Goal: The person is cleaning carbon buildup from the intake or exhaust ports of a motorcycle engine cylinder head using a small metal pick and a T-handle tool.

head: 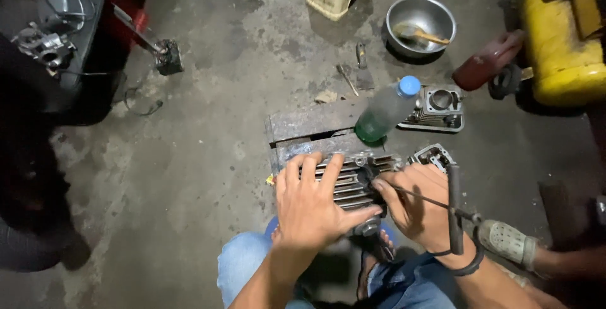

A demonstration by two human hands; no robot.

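You have few packages here. A clear plastic bottle point(386, 111) with a blue cap and green liquid at its base lies tilted on the metal block, just above your hands. A dark red bottle point(489, 61) lies on the floor at upper right, beside the yellow tank point(558, 37). You see no labels you can make out, no signs and no screens.

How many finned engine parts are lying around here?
2 that are plain to see: a finned cylinder head under the left hand and right hand, and a finned cylinder block beside the plastic bottle. Others may be hidden.
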